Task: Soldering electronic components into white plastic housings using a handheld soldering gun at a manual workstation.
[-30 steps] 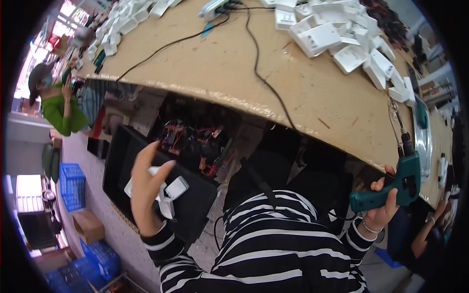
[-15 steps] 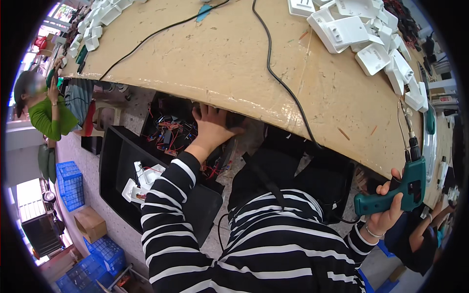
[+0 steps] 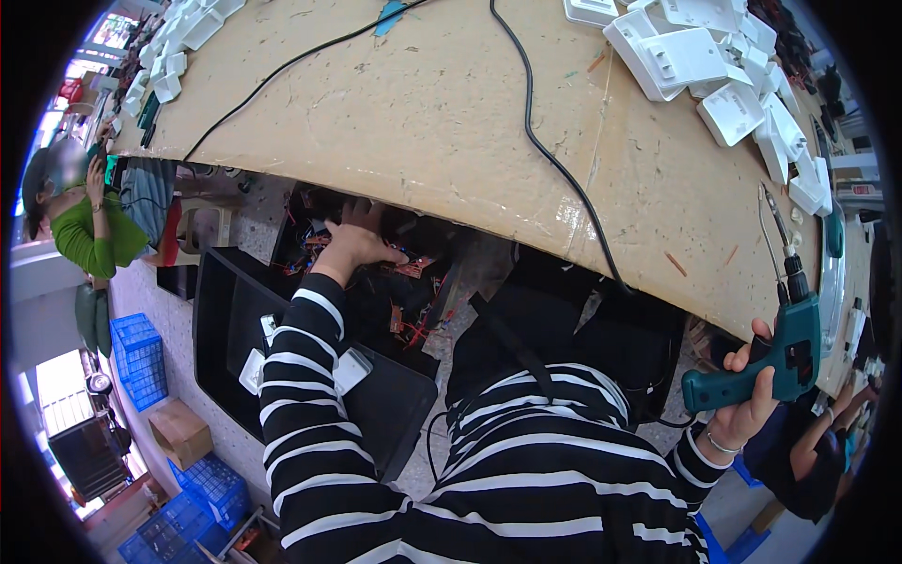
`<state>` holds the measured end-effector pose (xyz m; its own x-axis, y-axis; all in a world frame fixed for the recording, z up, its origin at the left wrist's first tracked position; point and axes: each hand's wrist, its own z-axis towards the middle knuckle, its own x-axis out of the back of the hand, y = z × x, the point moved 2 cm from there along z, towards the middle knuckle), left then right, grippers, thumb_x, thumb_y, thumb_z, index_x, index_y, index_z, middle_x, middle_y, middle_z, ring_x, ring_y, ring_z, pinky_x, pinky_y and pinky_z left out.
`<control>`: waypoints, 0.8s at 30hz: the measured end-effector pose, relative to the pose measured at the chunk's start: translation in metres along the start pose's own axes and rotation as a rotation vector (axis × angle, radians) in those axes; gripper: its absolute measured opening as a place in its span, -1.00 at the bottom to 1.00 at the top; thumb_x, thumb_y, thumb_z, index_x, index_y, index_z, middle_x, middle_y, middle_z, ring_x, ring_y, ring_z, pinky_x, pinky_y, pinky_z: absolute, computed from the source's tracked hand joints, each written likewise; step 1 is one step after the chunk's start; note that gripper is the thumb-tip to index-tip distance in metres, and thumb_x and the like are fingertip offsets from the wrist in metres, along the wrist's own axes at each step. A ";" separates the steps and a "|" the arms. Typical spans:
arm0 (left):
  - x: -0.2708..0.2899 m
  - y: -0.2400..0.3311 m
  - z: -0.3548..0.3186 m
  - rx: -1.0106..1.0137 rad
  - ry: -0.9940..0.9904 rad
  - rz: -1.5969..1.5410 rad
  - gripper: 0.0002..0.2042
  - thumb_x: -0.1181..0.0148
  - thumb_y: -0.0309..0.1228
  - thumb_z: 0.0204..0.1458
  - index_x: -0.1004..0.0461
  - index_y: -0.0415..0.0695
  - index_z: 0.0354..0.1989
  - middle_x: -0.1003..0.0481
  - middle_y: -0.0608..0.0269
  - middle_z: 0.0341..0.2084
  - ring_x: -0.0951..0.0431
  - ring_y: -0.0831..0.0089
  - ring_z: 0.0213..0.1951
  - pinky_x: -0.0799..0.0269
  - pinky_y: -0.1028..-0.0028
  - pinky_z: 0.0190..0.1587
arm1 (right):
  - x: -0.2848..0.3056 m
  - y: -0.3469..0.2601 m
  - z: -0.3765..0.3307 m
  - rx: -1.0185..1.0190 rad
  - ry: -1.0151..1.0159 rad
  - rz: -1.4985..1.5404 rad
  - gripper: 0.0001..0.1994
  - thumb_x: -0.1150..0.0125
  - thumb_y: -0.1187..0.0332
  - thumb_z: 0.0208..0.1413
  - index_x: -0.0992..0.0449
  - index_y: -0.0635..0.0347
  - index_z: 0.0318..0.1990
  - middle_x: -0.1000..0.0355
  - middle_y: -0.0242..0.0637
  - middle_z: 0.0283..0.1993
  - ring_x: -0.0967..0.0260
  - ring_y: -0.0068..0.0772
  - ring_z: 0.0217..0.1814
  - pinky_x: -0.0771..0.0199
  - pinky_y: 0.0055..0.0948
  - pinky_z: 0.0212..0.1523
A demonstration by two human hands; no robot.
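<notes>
Gripping a green soldering gun (image 3: 791, 352) by its handle, the right hand (image 3: 745, 415) has its fingers wrapped around the grip, and the gun's thin metal tip points away from the person's body. Under the near edge of the counter (image 3: 395, 122), the left hand (image 3: 355, 246) reaches among circuit boards (image 3: 411, 268) with red wires, its thumb and fingers spread; the fingertips lie in shadow, so I cannot tell whether they touch a board. A black tray (image 3: 224, 324) beneath the striped left sleeve (image 3: 315, 376) carries white cases (image 3: 351, 369), partly hidden by that arm. Across the counter runs a black cable (image 3: 550, 160), and farther right white casings (image 3: 691, 58) lie heaped. Well apart on the left, a co-worker in green (image 3: 89, 235) is beyond blue crates (image 3: 139, 357).
</notes>
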<state>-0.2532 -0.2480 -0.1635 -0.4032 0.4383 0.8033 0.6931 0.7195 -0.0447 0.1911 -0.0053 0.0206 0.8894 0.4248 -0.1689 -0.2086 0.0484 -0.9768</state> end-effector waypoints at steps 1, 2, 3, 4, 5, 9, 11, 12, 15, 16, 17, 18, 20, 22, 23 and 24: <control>-0.002 0.004 0.000 -0.005 0.001 0.004 0.15 -0.44 0.04 -0.55 0.13 0.18 0.32 0.09 -0.11 0.27 0.08 -0.12 0.28 -0.04 -0.31 0.06 | -0.001 0.000 -0.001 -0.005 -0.036 0.001 -0.40 -0.10 0.28 0.13 -0.02 0.34 0.24 -0.23 0.08 0.11 -0.30 -0.50 -0.33 -0.42 -0.48 -0.28; -0.005 0.008 -0.003 -0.032 -0.006 -0.003 0.15 -0.45 0.03 -0.55 0.15 0.19 0.33 0.06 -0.12 0.26 -0.01 -0.13 0.25 -0.10 -0.25 0.07 | -0.001 0.000 -0.002 -0.010 -0.071 0.002 -0.41 -0.06 0.29 0.16 0.01 0.36 0.25 -0.22 0.05 0.13 -0.28 -0.51 -0.30 -0.39 -0.49 -0.25; -0.008 0.013 -0.006 -0.061 -0.011 -0.009 0.16 -0.46 0.02 -0.55 0.17 0.20 0.33 0.04 -0.14 0.24 -0.10 -0.15 0.21 -0.15 -0.19 0.08 | 0.000 0.000 -0.002 -0.008 -0.063 0.002 -0.41 -0.06 0.29 0.16 0.01 0.36 0.25 -0.22 0.05 0.13 -0.28 -0.51 -0.30 -0.39 -0.49 -0.25; -0.007 0.016 -0.015 -0.073 -0.004 -0.121 0.16 -0.48 -0.05 -0.55 0.17 0.22 0.33 0.03 -0.20 0.22 -0.23 -0.20 0.12 -0.25 -0.02 0.09 | 0.000 0.000 -0.003 -0.004 -0.065 -0.010 -0.41 -0.06 0.30 0.16 0.00 0.36 0.25 -0.22 0.05 0.13 -0.28 -0.51 -0.30 -0.39 -0.48 -0.25; -0.009 0.017 -0.017 -0.080 -0.003 -0.115 0.16 -0.48 -0.05 -0.55 0.17 0.22 0.33 0.03 -0.20 0.22 -0.23 -0.20 0.12 -0.25 -0.02 0.09 | 0.000 0.000 -0.004 0.000 -0.067 -0.024 -0.41 -0.06 0.30 0.15 0.00 0.36 0.25 -0.22 0.06 0.13 -0.28 -0.51 -0.30 -0.39 -0.48 -0.25; -0.009 0.017 -0.016 -0.124 0.051 -0.096 0.16 -0.50 -0.13 -0.57 0.15 0.22 0.32 0.05 -0.28 0.21 -0.25 -0.18 0.10 -0.29 0.04 0.08 | 0.002 0.000 -0.003 -0.007 -0.063 -0.022 -0.41 -0.07 0.30 0.15 -0.01 0.37 0.24 -0.23 0.06 0.13 -0.28 -0.50 -0.31 -0.38 -0.48 -0.25; -0.013 0.010 0.002 -0.085 0.036 -0.055 0.16 -0.51 -0.15 -0.57 0.15 0.19 0.32 0.05 -0.29 0.21 -0.26 -0.17 0.10 -0.29 0.04 0.08 | 0.003 0.001 -0.003 -0.015 -0.060 -0.015 -0.42 -0.07 0.31 0.15 -0.01 0.37 0.24 -0.23 0.06 0.12 -0.28 -0.50 -0.31 -0.39 -0.48 -0.25; -0.024 0.002 0.019 -0.113 0.013 -0.078 0.13 -0.50 -0.17 -0.58 0.10 0.14 0.31 0.04 -0.29 0.20 -0.29 -0.16 0.08 -0.32 0.09 0.07 | 0.003 0.001 -0.003 -0.015 -0.063 -0.014 -0.42 -0.07 0.31 0.15 -0.01 0.37 0.24 -0.23 0.06 0.12 -0.28 -0.50 -0.31 -0.39 -0.48 -0.25; -0.025 0.000 0.022 -0.193 0.020 -0.165 0.06 -0.48 -0.22 -0.58 -0.01 0.05 0.27 0.00 -0.29 0.18 -0.34 -0.14 0.03 -0.37 0.18 0.04 | 0.003 0.001 -0.005 -0.008 -0.078 -0.014 -0.42 -0.07 0.32 0.14 -0.01 0.35 0.25 -0.23 0.07 0.12 -0.29 -0.50 -0.31 -0.39 -0.47 -0.26; -0.023 0.003 0.017 -0.239 0.045 -0.237 0.02 -0.46 -0.26 -0.57 -0.06 0.01 0.25 -0.02 -0.29 0.17 -0.37 -0.14 0.01 -0.39 0.23 0.03 | 0.004 0.001 -0.006 -0.010 -0.071 -0.017 -0.42 -0.07 0.33 0.14 -0.02 0.33 0.25 -0.23 0.08 0.12 -0.29 -0.50 -0.31 -0.39 -0.47 -0.26; -0.022 0.005 0.012 -0.245 0.047 -0.231 0.02 -0.46 -0.26 -0.57 -0.06 0.01 0.25 -0.02 -0.29 0.17 -0.37 -0.14 0.01 -0.39 0.23 0.03 | 0.006 0.001 -0.006 -0.011 -0.064 -0.019 -0.42 -0.07 0.33 0.14 -0.02 0.32 0.25 -0.23 0.08 0.12 -0.29 -0.50 -0.31 -0.39 -0.46 -0.27; -0.022 0.007 0.002 -0.296 0.041 -0.181 -0.01 -0.45 -0.29 -0.56 -0.09 0.00 0.23 -0.03 -0.29 0.15 -0.38 -0.13 -0.01 -0.40 0.23 0.01 | 0.006 0.001 -0.008 -0.010 -0.057 -0.016 -0.42 -0.07 0.33 0.14 -0.02 0.32 0.25 -0.23 0.08 0.12 -0.29 -0.50 -0.31 -0.39 -0.46 -0.27; -0.017 0.013 -0.014 -0.362 0.002 -0.075 -0.06 -0.43 -0.29 -0.53 -0.13 0.03 0.22 -0.06 -0.24 0.15 -0.39 -0.11 -0.03 -0.41 0.22 0.00 | 0.008 0.002 -0.008 -0.025 -0.024 -0.016 -0.42 -0.09 0.34 0.13 -0.02 0.30 0.25 -0.23 0.08 0.11 -0.29 -0.49 -0.32 -0.39 -0.47 -0.27; 0.001 0.023 -0.022 -0.286 -0.077 -0.030 -0.07 -0.43 -0.27 -0.54 -0.15 -0.05 0.20 -0.05 -0.24 0.16 -0.34 -0.11 0.03 -0.37 0.24 0.04 | 0.008 0.000 -0.008 -0.023 -0.015 -0.023 -0.42 -0.09 0.34 0.12 -0.02 0.31 0.25 -0.23 0.09 0.11 -0.29 -0.49 -0.32 -0.40 -0.46 -0.27; 0.004 0.025 -0.022 -0.210 -0.155 0.014 -0.07 -0.43 -0.24 -0.55 -0.17 -0.14 0.19 -0.04 -0.24 0.16 -0.28 -0.10 0.08 -0.33 0.26 0.08 | 0.008 0.000 -0.008 -0.021 -0.007 -0.030 -0.41 -0.10 0.34 0.12 -0.03 0.31 0.24 -0.23 0.09 0.11 -0.30 -0.49 -0.32 -0.40 -0.46 -0.27; 0.003 0.023 -0.017 -0.212 -0.154 0.013 -0.07 -0.43 -0.24 -0.55 -0.17 -0.14 0.19 -0.04 -0.24 0.16 -0.28 -0.10 0.08 -0.33 0.26 0.08 | 0.007 -0.001 -0.008 -0.019 -0.006 -0.032 -0.41 -0.10 0.34 0.12 -0.03 0.31 0.24 -0.23 0.09 0.11 -0.30 -0.49 -0.32 -0.40 -0.46 -0.27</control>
<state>-0.2282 -0.2399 -0.1519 -0.4682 0.5356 0.7028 0.8022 0.5912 0.0838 0.2010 -0.0099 0.0190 0.8928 0.4291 -0.1369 -0.1724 0.0449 -0.9840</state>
